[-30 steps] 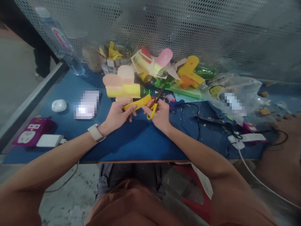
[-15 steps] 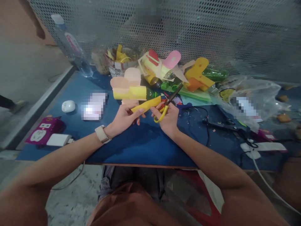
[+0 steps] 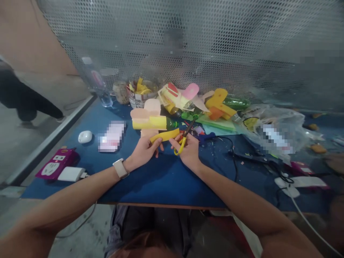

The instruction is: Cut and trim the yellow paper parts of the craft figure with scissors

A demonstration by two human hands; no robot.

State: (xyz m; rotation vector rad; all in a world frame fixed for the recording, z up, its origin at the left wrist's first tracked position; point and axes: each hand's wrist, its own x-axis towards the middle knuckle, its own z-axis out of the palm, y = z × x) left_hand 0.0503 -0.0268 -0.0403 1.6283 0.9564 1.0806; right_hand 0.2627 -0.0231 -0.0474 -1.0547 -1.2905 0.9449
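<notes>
Between thumb and fingers, my left hand (image 3: 145, 152) pinches a strip of yellow paper (image 3: 167, 135) by its left end. My right hand (image 3: 190, 150) is closed round the yellow handles of a pair of scissors (image 3: 180, 146), their dark blades pointing up and away. The strip's right end lies close to the right fingers; whether they touch it I cannot tell. Just beyond the hands lies a green bottle wrapped in yellow paper (image 3: 150, 123), with pale pink petal-shaped paper (image 3: 152, 107) attached.
At the back stand a tub of yellow scraps (image 3: 138, 100) and a tall clear bottle (image 3: 100, 87). More paper-covered bottles (image 3: 219, 105) lie to their right. A plastic bag (image 3: 285, 122) and black cables (image 3: 235, 161) occupy the right; a phone (image 3: 113, 136) and purple box (image 3: 57, 163) the left.
The camera view has tilted up, so everything sits lower in the picture. Both hands keep their hold on the strip and the scissors. A person's legs have come into view at far left.
</notes>
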